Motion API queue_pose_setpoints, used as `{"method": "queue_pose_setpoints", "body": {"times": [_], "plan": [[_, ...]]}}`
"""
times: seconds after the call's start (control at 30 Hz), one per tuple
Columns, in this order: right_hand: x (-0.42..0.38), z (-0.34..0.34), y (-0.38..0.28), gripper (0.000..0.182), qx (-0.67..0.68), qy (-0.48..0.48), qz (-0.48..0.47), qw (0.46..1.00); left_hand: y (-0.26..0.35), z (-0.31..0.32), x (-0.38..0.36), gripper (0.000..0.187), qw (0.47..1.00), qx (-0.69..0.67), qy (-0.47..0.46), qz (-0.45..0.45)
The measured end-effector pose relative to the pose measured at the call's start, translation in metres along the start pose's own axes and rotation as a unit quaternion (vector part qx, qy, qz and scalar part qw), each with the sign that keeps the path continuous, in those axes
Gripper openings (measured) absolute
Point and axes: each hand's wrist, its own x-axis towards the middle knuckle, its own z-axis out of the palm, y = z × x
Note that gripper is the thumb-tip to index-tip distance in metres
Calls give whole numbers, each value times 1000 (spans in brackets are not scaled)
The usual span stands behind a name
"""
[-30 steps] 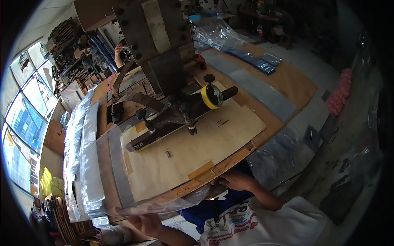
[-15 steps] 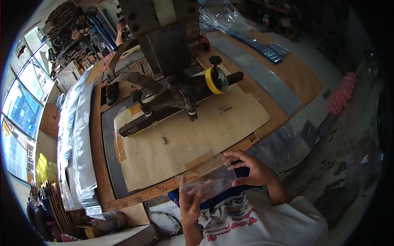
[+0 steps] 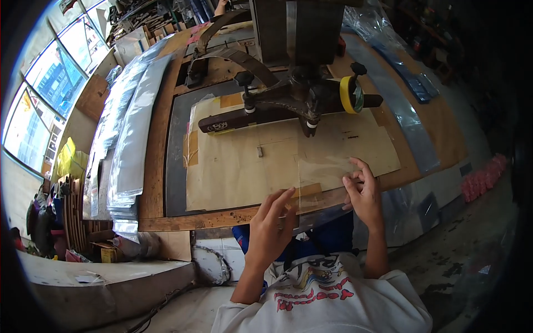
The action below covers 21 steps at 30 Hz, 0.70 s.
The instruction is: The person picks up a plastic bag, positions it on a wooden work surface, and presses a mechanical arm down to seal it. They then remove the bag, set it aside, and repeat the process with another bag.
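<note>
A clear plastic sheet (image 3: 322,178) spans the space between my hands at the front edge of the work board (image 3: 233,177). My left hand (image 3: 273,223) is at its left edge, fingers bent and close together, pointing up. At the right edge my right hand (image 3: 363,191) pinches the sheet between thumb and fingers. Beyond them a dark bar (image 3: 272,119) of the press lies across the board, with black knobs and a roll of yellow tape (image 3: 350,94) near its right end. A small metal piece (image 3: 260,151) rests on the board.
Stacks of clear plastic sheets (image 3: 136,127) line the table's left side. More plastic strips (image 3: 408,119) lie on the right. The press column (image 3: 300,33) rises at the back. A pink bundle (image 3: 484,178) is at the far right. Part of another person's hand (image 3: 221,8) shows at the top.
The view has shifted, so the press and board appear farther right and higher. Both hands have moved forward with the plastic sheet, which now overlaps the front of the board.
</note>
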Motion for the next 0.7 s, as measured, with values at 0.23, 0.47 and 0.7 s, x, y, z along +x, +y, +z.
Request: {"method": "queue_pose_setpoints", "body": {"times": [0.23, 0.47, 0.7], "plan": [[35, 10, -20, 39, -118, -95, 29, 988, -19, 1, 27, 60, 961, 168, -169, 143], [62, 33, -1, 44, -316, -43, -184, 930, -65, 10, 54, 81, 929, 284, -167, 169], [63, 31, 6, 55, -426, -203, -296, 831, -82, 13, 79, 83, 919, 318, -144, 184]]}}
